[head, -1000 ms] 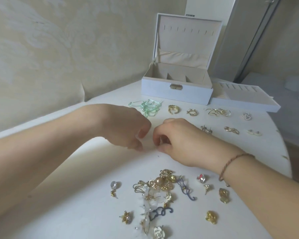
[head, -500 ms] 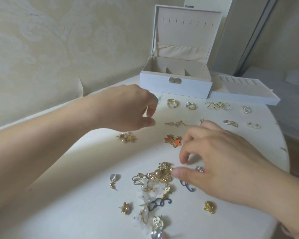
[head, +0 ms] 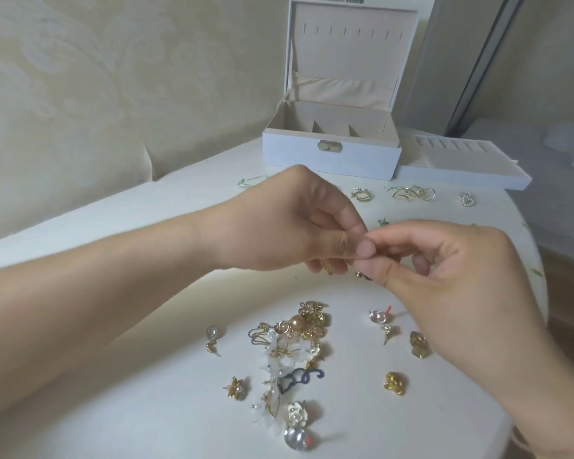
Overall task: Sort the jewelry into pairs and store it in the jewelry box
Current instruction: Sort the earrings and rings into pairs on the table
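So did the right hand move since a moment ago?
Yes. The right hand has lifted off the tangled jewelry pile and moved away from it toward the jewelry box, and now meets the left hand.

The left hand (head: 292, 223) and right hand (head: 451, 276) meet above the table, curled fingers (head: 355, 231) pinched together.

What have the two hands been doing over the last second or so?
Half a second ago they were apart, the right hand reaching into the loose pile. Now it has lifted and met the left hand above the table, fingertips pinching something too small to identify. The open jewelry box and sorted pairs haven't moved.
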### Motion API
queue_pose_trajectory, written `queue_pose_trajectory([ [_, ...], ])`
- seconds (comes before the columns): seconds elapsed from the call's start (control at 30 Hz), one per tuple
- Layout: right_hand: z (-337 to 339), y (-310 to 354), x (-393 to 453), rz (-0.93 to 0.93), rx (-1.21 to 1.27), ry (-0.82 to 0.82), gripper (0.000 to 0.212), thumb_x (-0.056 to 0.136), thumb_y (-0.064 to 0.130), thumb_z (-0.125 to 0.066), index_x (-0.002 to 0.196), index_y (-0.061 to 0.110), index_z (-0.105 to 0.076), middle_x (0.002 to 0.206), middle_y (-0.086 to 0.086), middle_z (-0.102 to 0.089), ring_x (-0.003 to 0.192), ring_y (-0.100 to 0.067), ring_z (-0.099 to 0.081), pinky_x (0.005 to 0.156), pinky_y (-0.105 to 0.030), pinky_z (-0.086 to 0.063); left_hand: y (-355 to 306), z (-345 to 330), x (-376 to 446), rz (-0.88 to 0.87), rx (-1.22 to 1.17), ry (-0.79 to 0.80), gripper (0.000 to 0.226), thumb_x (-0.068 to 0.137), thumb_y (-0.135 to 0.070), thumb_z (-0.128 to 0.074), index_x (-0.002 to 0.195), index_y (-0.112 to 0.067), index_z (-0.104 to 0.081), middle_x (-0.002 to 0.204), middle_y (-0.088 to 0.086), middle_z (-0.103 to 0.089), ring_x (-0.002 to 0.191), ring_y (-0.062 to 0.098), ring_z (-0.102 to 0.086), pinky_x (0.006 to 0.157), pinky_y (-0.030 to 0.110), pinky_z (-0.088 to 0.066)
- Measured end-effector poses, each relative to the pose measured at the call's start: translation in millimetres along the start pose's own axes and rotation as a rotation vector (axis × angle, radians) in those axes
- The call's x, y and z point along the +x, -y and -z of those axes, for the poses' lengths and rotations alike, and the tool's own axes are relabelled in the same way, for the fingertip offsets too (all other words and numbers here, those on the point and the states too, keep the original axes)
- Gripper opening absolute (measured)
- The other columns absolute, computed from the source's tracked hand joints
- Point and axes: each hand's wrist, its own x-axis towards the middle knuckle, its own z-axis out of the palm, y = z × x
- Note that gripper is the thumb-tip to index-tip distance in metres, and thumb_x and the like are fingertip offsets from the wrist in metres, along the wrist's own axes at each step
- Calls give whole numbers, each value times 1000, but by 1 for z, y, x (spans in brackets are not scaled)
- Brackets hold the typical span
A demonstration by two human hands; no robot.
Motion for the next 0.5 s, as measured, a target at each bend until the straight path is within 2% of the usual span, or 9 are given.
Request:
queue_pose_trajectory([
  [0.1,-4,-5,-8,11,32,-43,29,74,9,-79,88,33,-71,66,20,-67,61,6,-53,48,1,-35,1,-1,-1,-25,22,-40,16,82,-19,-76,92,-6,-76,75,6,-76,69,19,-74,62,26,-58],
  [0.17,-4,-10,-15,89,-95,-78,35,77,18,-80,106,33,-66,77,15,-68,72,2,-55,64,-2,-38,1,1,-1,-41,71,-57,9,84,-13,-76,91,-6,-75,72,5,-75,65,18,-73,62,26,-59],
  [0.2,-4,-12,-19,160,-208,-93,33,79,23,-77,108,32,-65,82,14,-65,77,-1,-54,70,-6,-38,2,2,-1,-42,77,-59,8,84,-11,-75,91,-6,-74,72,6,-75,64,17,-73,62,24,-58],
  [0.27,-7,-14,-31,350,-373,-61,19,81,26,-69,100,26,-70,88,11,-60,83,-12,-52,77,-24,-44,3,5,1,-27,65,-71,7,85,-9,-74,91,-6,-71,71,5,-75,64,18,-72,60,22,-55],
  [0.33,-12,-17,-45,516,-478,53,13,82,28,-64,90,27,-73,89,7,-60,85,-21,-50,72,-39,-44,6,7,3,-11,66,-104,9,86,-10,-73,94,-9,-70,72,5,-74,64,19,-72,60,24,-56],
  [0.43,-15,-27,-56,613,-610,189,21,78,36,-59,94,37,-72,94,5,-61,88,-22,-45,71,-38,-40,8,9,4,-2,88,-119,11,87,-11,-73,97,-12,-68,73,6,-75,65,21,-73,61,26,-57],
  [0.5,-14,-30,-59,620,-630,190,28,74,32,-59,98,42,-69,98,6,-58,88,-23,-44,72,-37,-41,8,8,4,2,97,-111,11,87,-11,-73,97,-12,-68,73,5,-74,65,21,-72,61,26,-57],
])
